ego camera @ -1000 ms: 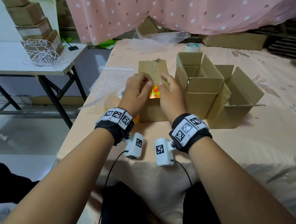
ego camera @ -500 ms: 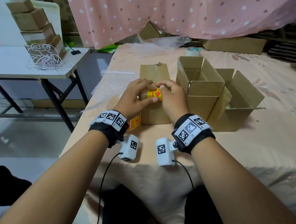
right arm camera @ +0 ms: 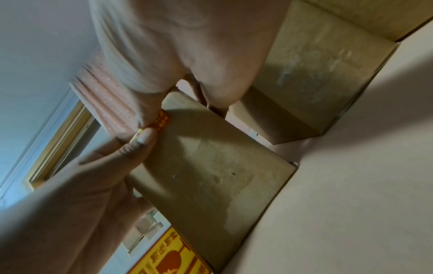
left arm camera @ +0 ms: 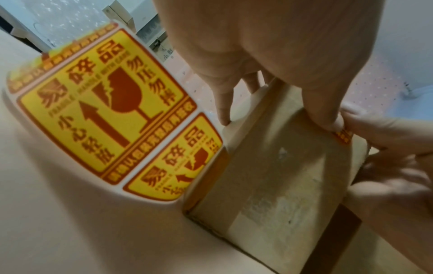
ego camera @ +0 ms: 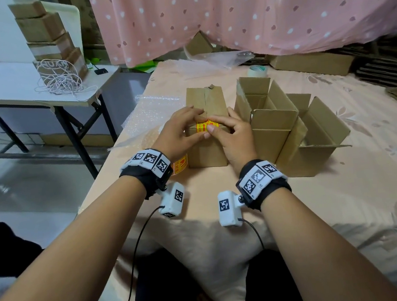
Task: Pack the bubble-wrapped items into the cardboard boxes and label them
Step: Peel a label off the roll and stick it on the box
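A closed cardboard box point(ego camera: 204, 101) stands on the peach-covered table point(ego camera: 342, 197) in front of me. On its top, at the near edge, lies a yellow and red fragile label point(ego camera: 202, 127). My left hand point(ego camera: 190, 124) lies over the box's near left corner, its fingers on the top and its thumb pressing the label point(left arm camera: 343, 136) at the edge. My right hand point(ego camera: 217, 125) comes in from the right, and its index finger and thumb also press the label point(right arm camera: 161, 119). A roll of the same labels point(left arm camera: 105, 118) stands against the box's left side.
Two open cardboard boxes point(ego camera: 272, 119) point(ego camera: 322, 136) stand right of the closed one, flaps up. Bubble wrap point(ego camera: 145, 116) lies to the left near the table edge. A tape roll point(ego camera: 257, 71) sits behind. A grey side table point(ego camera: 17, 90) with stacked boxes stands further left.
Half a second ago both hands held the label just above the box's near edge. Now it lies flat on the top and the fingers press it down.
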`<action>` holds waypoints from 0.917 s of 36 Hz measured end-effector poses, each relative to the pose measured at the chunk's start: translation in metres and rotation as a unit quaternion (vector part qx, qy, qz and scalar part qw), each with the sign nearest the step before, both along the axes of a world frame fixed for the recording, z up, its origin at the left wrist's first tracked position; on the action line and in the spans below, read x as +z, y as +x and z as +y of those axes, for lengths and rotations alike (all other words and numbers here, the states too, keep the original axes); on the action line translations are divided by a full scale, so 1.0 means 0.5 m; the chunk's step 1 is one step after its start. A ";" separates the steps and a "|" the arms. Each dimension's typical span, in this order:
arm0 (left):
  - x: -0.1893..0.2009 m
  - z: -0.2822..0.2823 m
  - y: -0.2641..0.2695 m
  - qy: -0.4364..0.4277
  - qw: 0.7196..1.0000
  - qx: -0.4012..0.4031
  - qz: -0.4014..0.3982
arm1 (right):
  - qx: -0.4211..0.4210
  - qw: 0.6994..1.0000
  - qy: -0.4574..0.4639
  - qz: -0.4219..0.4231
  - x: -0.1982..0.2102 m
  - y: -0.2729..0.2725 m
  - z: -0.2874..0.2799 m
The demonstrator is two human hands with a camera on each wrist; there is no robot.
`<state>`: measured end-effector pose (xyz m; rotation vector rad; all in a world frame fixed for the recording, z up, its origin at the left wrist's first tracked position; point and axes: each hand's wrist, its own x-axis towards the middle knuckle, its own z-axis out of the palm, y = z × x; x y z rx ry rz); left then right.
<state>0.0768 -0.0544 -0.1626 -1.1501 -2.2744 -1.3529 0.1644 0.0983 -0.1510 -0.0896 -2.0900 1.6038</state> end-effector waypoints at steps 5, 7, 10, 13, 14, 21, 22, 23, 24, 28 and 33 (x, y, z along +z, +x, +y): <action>0.014 -0.001 0.007 -0.031 0.999 0.000 0.017 | -0.043 0.995 0.079 0.044 -0.001 0.005 -0.003; 0.019 -0.002 0.009 -0.039 0.999 0.001 0.023 | -0.054 0.988 0.133 0.055 -0.002 0.004 0.000; 0.022 -0.003 0.011 -0.040 0.999 -0.004 0.018 | -0.052 0.979 0.191 0.051 0.001 0.002 0.003; 0.020 -0.009 0.011 -0.041 0.999 -0.015 -0.001 | -0.046 0.965 0.249 0.070 0.006 0.006 0.007; 0.020 -0.011 0.010 -0.041 0.999 -0.019 -0.011 | -0.043 0.960 0.267 0.077 0.007 0.008 0.009; 0.037 -0.023 0.018 -0.050 0.996 -0.036 -0.058 | 0.000 0.929 0.364 0.061 0.027 0.008 0.025; 0.040 -0.024 0.020 -0.053 0.996 -0.036 -0.063 | 0.006 0.926 0.372 0.064 0.033 0.008 0.026; 0.045 -0.025 0.022 -0.056 0.996 -0.034 -0.069 | 0.009 0.923 0.379 0.066 0.041 0.009 0.026; 0.050 -0.025 0.024 -0.060 0.995 -0.028 -0.074 | 0.011 0.921 0.384 0.067 0.047 0.009 0.027; 0.078 -0.018 0.034 -0.125 0.992 0.020 -0.010 | 0.002 0.912 0.404 0.074 0.056 0.006 0.022; 0.085 -0.007 0.060 -0.079 0.996 0.025 0.024 | 0.000 0.914 0.398 0.083 0.051 0.006 0.024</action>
